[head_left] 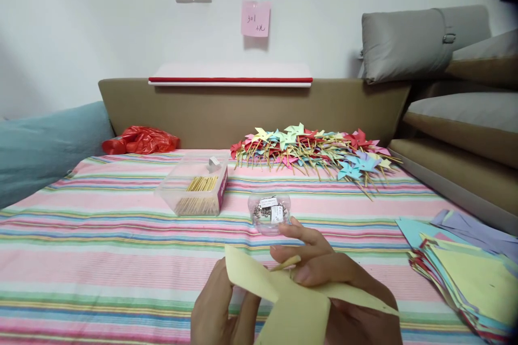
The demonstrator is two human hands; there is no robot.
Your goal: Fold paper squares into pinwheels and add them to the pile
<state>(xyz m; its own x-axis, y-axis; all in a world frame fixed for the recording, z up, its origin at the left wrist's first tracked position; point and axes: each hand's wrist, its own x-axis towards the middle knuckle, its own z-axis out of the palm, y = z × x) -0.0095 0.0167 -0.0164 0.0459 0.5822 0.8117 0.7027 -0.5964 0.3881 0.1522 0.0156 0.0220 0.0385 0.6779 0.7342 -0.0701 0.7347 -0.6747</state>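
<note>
A pale yellow paper pinwheel point(297, 310) is held up close in front of me, its blades curled and folded. My left hand point(214, 304) grips it from the left and behind, with the fingertips mostly hidden by the paper. From the right, my right hand point(343, 275) holds the same pinwheel, thumb near its middle, index finger stretched forward. A narrow yellow tip point(287, 263) sticks up beside that thumb; whether it is paper or stick I cannot tell. Just beyond my right fingertips lies a clear plastic container point(269, 213) with small metal pieces and white labels.
A clear plastic box point(198, 188) of thin wooden sticks stands left of centre. Finished pinwheels point(299, 145) are heaped at the back. Coloured paper sheets point(469, 269) lie stacked at right. A red plastic bag point(141, 140) rests at back left; cushions point(457, 113) line the right.
</note>
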